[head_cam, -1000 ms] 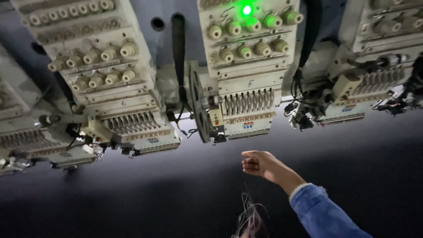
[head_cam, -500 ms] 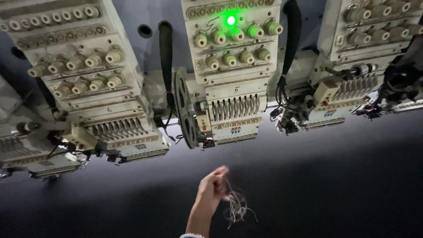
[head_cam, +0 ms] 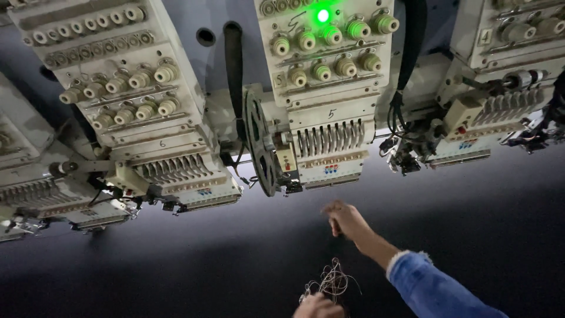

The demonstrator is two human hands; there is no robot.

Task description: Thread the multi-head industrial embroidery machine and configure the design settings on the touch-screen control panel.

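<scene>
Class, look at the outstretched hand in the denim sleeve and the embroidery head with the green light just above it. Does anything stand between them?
Nothing visible does. The right hand reaches over bare dark fabric below the embroidery head. The thread tangle sits lower, at the left hand.

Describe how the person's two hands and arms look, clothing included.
The right hand is bare, with no glove, ring or watch showing; the wrist is uncovered, and behind it the forearm wears a blue denim sleeve whose cuff is pale and frayed. Only the top of the left hand shows at the bottom edge: it is also bare, and its arm and any sleeve are out of view.
</scene>
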